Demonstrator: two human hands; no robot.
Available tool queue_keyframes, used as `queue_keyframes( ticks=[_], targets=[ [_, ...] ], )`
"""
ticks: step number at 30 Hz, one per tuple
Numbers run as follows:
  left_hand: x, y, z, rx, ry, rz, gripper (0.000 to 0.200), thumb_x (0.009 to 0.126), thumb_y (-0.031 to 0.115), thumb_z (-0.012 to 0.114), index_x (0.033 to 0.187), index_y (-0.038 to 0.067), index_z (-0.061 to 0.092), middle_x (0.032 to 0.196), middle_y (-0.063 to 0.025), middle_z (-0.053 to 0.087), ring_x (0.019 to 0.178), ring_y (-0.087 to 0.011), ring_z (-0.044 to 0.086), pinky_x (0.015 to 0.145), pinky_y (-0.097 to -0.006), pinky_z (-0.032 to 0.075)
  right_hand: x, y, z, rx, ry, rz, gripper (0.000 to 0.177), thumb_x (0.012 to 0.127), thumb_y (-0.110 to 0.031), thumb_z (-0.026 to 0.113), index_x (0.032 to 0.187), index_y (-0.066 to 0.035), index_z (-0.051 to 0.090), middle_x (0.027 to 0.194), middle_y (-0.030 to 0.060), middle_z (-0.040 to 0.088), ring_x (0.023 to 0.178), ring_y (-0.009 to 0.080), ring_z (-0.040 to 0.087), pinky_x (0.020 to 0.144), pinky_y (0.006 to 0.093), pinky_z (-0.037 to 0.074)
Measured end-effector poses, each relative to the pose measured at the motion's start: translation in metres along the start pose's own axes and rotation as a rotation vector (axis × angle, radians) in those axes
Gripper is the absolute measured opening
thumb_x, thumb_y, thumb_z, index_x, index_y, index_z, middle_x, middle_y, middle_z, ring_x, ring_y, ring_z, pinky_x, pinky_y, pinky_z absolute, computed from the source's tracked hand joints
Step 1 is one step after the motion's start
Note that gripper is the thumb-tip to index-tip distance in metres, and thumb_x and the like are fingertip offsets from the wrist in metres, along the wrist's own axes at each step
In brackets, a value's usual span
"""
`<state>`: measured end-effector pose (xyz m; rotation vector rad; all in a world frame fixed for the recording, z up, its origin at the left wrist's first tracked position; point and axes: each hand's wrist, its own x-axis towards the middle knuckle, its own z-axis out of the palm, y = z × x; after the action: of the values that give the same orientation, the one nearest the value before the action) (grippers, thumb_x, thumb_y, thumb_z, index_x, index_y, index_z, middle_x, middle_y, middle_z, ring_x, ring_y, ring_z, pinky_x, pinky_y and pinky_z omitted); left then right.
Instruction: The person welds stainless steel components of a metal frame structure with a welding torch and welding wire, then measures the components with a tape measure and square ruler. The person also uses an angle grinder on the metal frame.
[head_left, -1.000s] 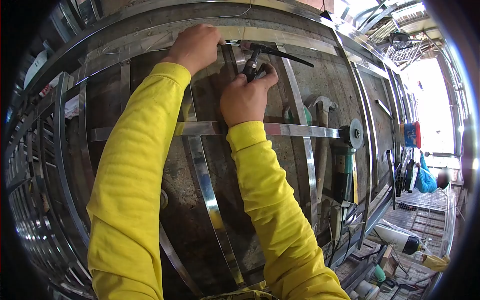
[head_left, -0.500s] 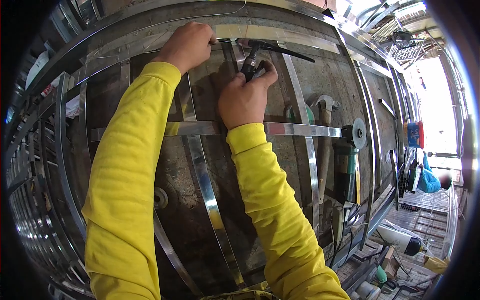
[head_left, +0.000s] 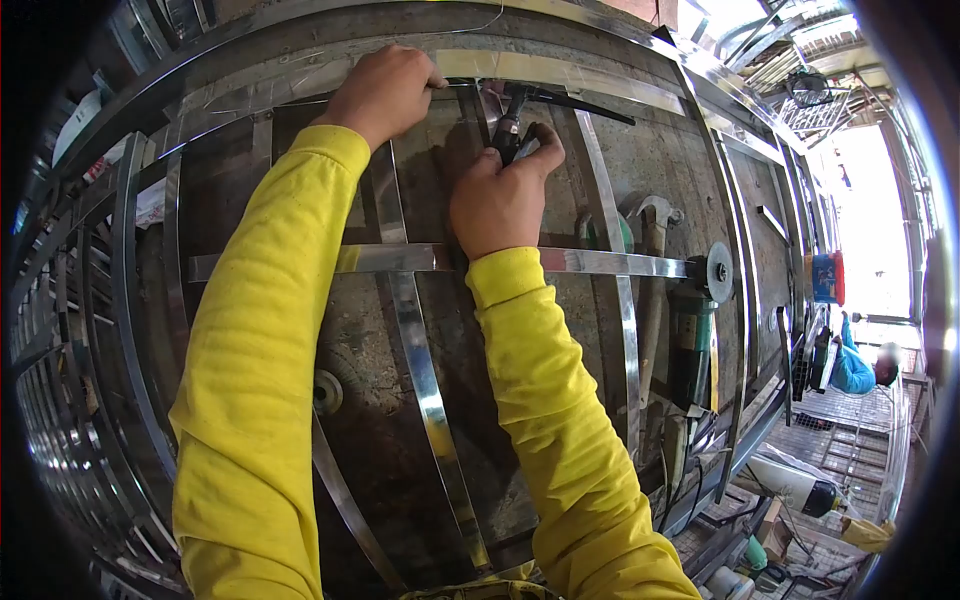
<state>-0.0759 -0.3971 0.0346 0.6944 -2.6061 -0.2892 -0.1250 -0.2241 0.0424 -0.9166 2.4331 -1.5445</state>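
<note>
My right hand (head_left: 505, 195) is closed around the handle of a TIG welding torch (head_left: 510, 125), whose long black back cap points to the right. The torch head is close to a joint where a flat metal strip (head_left: 590, 150) frame meets the bright upper bar (head_left: 540, 68). My left hand (head_left: 388, 92) is closed in a pinch left of the torch, at that same bar. What it pinches seems to be a thin filler rod, barely visible. Below my hands, a shiny crossbar (head_left: 600, 263) runs across the upright strips.
A hammer (head_left: 655, 225) and a green angle grinder (head_left: 692, 330) lie at the right of the frame. A round disc (head_left: 327, 392) rests on the worktop. Metal tubes (head_left: 130, 260) stand at left. A person in blue (head_left: 852, 368) is at far right, near a blue-and-red bucket (head_left: 827, 277).
Both hands and the torch appear slightly further right, and the whole view has shifted a little the same way. The person in blue has changed posture. Both grips stay the same.
</note>
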Motion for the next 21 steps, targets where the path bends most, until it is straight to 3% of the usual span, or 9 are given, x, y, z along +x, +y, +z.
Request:
queue_keyframes(
  ticks=[21],
  targets=[
    [-0.0030,-0.0042,0.0076,-0.021,0.075,0.023,0.024,0.083,0.009,0.060,0.100,0.014,0.076,0.098,-0.0109,0.069,0.094,-0.0340,0.065,0.085,-0.0433,0.052,0.0002,-0.0003,-0.0008,-0.059,-0.016,0.033,0.058,0.092,-0.008,0.050,0.139,-0.002,0.017,0.102,0.0417,0.060,0.095,0.0565,0.061,0.086,0.0555,0.050]
  ],
)
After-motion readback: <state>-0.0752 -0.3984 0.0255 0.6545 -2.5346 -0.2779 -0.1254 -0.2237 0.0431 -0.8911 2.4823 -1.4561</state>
